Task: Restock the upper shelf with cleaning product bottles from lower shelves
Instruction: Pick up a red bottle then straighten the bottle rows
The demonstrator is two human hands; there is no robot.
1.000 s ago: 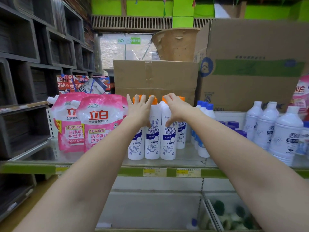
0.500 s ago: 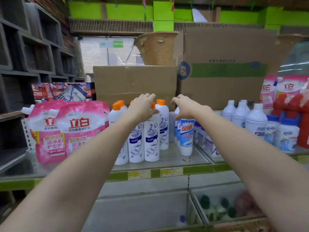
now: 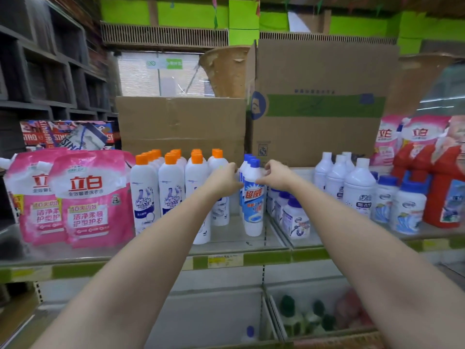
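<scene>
upper shelf (image 3: 234, 241) carries packed rows | orange-capped bottles (image 3: 171, 187) left of blue-capped bottle (image 3: 253, 197), near front edge | left hand (image 3: 224, 178) and right hand (image 3: 275, 173) pinch its shoulders from both sides | risk: sideways nudge topples neighbours, rows stand tight | change: hands were on orange caps, now on blue bottle

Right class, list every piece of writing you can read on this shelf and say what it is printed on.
"立白": pink pouches
"Mr Muscle": orange-capped bottles
"超威": blue-capped bottle
"绿伞": white-capped bottle
Price tags, cardboard box print: too blurred.
</scene>
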